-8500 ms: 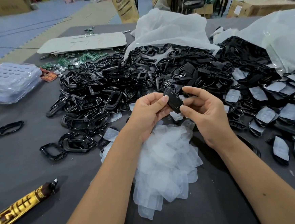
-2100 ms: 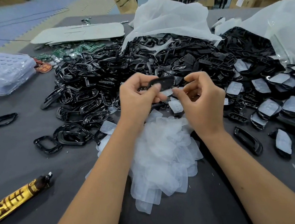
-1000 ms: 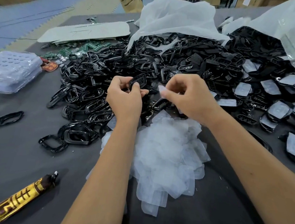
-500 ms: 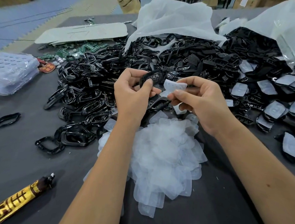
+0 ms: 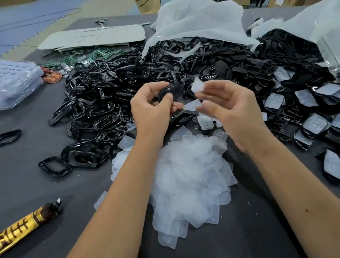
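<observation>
My left hand [image 5: 153,109] grips a small black plastic frame [image 5: 171,91] between thumb and fingers, held above the table. Just to its right my right hand [image 5: 230,111] pinches a blurred translucent white film piece [image 5: 198,84] at its fingertips, close to the frame. Under both hands lies a heap of translucent film pieces [image 5: 187,181]. Behind them spreads a large pile of black plastic frames [image 5: 110,95].
Black parts covered with film [image 5: 320,124] lie at the right. White plastic bags [image 5: 196,19] sit at the back. A clear blister tray stack [image 5: 8,83] is at the left, green circuit boards [image 5: 75,57] behind it, a gold tube [image 5: 12,232] at the near left on the grey table [image 5: 18,180].
A second ago my right hand was down at the pile; it has risen with a film piece beside the black frame. The left hand keeps holding the frame, shifted slightly.
</observation>
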Motion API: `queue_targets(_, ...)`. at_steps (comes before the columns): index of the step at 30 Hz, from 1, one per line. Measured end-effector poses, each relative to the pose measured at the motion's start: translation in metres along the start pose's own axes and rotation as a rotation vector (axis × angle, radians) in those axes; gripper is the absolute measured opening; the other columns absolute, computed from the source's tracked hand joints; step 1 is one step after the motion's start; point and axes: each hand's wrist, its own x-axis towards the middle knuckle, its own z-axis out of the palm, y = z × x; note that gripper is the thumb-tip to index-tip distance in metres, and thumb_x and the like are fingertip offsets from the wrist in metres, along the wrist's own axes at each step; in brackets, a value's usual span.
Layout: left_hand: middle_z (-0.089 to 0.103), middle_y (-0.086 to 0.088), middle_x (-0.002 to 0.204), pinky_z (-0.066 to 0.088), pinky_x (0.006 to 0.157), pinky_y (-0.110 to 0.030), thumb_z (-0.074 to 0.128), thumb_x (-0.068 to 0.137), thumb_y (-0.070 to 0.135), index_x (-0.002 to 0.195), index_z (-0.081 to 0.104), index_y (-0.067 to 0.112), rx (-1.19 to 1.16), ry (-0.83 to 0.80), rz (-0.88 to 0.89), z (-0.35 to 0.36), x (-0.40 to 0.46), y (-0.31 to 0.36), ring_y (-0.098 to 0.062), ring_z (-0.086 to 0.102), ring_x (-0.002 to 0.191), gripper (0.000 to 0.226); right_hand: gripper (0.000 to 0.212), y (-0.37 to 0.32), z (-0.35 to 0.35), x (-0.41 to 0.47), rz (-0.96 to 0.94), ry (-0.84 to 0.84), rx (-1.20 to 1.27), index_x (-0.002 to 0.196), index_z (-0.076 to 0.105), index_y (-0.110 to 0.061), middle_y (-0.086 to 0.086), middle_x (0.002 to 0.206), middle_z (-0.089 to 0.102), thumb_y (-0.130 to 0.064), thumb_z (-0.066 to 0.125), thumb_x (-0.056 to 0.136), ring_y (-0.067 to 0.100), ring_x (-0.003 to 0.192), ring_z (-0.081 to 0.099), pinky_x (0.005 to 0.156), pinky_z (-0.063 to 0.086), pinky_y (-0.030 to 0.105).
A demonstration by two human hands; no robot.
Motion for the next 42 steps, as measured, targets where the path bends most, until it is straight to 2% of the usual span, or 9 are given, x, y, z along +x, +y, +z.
queue_targets(3, 0.071, -0.022, 0.103, 0.055, 0.061, -0.025, 0.062, 0.093, -0.007, 0.105, 0.067, 0.008, -0.039, 0.156, 0.033, -0.004, 0.005, -0.002, -0.025, 0.077, 0.066, 0.019, 0.05, -0.003, 0.002, 0.0, -0.091, -0.137, -0.281, 0.137, 0.063, -0.013, 0.0, 0.138, 0.066, 0.009, 0.069, 0.092, 0.006, 0.132, 0.06, 0.105, 0.055, 0.032)
queue_targets(7, 0.068, -0.027, 0.112, 0.055, 0.061, -0.027, 0.062, 0.093, -0.005, 0.104, 0.067, 0.01, -0.038, 0.224, 0.031, -0.007, 0.008, -0.005, -0.025, 0.077, 0.066, 0.019, 0.025, -0.007, 0.011, -0.001, -0.273, -0.147, -0.749, 0.107, 0.079, -0.014, -0.004, 0.104, 0.077, 0.001, 0.075, 0.088, 0.012, 0.102, 0.068, 0.088, 0.055, 0.026)
queue_targets(10, 0.068, -0.026, 0.111, 0.054, 0.059, -0.024, 0.063, 0.093, -0.005, 0.103, 0.067, 0.011, -0.039, 0.208, 0.029, -0.006, 0.007, -0.006, -0.025, 0.077, 0.065, 0.019, 0.004, -0.016, 0.024, -0.002, -0.263, -0.348, -1.044, 0.092, 0.08, -0.021, -0.005, 0.091, 0.07, -0.024, 0.078, 0.09, 0.022, 0.101, 0.05, 0.097, 0.045, 0.035)
queue_targets(12, 0.068, -0.027, 0.111, 0.055, 0.059, -0.024, 0.063, 0.093, -0.005, 0.102, 0.067, 0.012, -0.041, 0.197, 0.022, -0.005, 0.007, -0.006, -0.025, 0.077, 0.065, 0.02, 0.024, -0.016, 0.032, -0.002, -0.179, -0.396, -1.232, 0.092, 0.077, -0.026, -0.006, 0.092, 0.062, -0.049, 0.075, 0.089, 0.023, 0.11, 0.044, 0.105, 0.037, 0.033)
queue_targets(18, 0.068, -0.025, 0.111, 0.052, 0.057, -0.022, 0.062, 0.093, -0.007, 0.101, 0.067, 0.011, -0.044, 0.181, 0.022, -0.005, 0.006, -0.004, -0.024, 0.076, 0.064, 0.02, 0.02, -0.015, 0.039, -0.001, -0.072, -0.339, -1.042, 0.077, 0.069, -0.021, -0.015, 0.077, 0.057, -0.033, 0.084, 0.085, 0.019, 0.102, 0.049, 0.099, 0.041, 0.033)
queue_targets(22, 0.068, -0.026, 0.111, 0.052, 0.057, -0.022, 0.062, 0.093, -0.007, 0.104, 0.067, 0.008, -0.047, 0.187, 0.012, -0.005, 0.006, -0.003, -0.024, 0.076, 0.064, 0.019, 0.018, -0.015, 0.027, -0.005, -0.04, -0.234, -0.842, 0.083, 0.063, -0.022, -0.011, 0.08, 0.064, -0.022, 0.08, 0.089, 0.007, 0.08, 0.056, 0.074, 0.041, 0.02)
queue_targets(27, 0.068, -0.024, 0.112, 0.053, 0.058, -0.022, 0.062, 0.093, -0.007, 0.104, 0.067, 0.008, -0.038, 0.174, 0.004, -0.004, 0.005, -0.003, -0.024, 0.076, 0.065, 0.019, 0.031, -0.014, 0.03, -0.006, 0.006, -0.332, -1.191, 0.094, 0.067, -0.027, -0.004, 0.1, 0.048, -0.057, 0.072, 0.089, 0.022, 0.109, 0.036, 0.097, 0.039, 0.035)
queue_targets(34, 0.067, -0.024, 0.113, 0.052, 0.057, -0.021, 0.062, 0.093, -0.008, 0.104, 0.067, 0.008, -0.02, 0.134, 0.002, -0.002, 0.003, -0.002, -0.025, 0.076, 0.064, 0.02, 0.022, -0.017, 0.031, -0.01, 0.045, -0.174, -0.898, 0.076, 0.063, -0.029, -0.014, 0.087, 0.057, -0.033, 0.078, 0.091, 0.021, 0.105, 0.043, 0.1, 0.042, 0.048)
queue_targets(42, 0.068, -0.015, 0.109, 0.053, 0.057, -0.023, 0.062, 0.093, -0.008, 0.105, 0.068, 0.006, 0.001, 0.111, 0.004, -0.001, 0.003, -0.002, -0.024, 0.076, 0.064, 0.02, 0.018, -0.009, 0.042, -0.008, 0.024, -0.235, -1.152, 0.096, 0.073, -0.032, -0.004, 0.106, 0.048, -0.048, 0.075, 0.09, 0.026, 0.116, 0.037, 0.092, 0.031, 0.036)
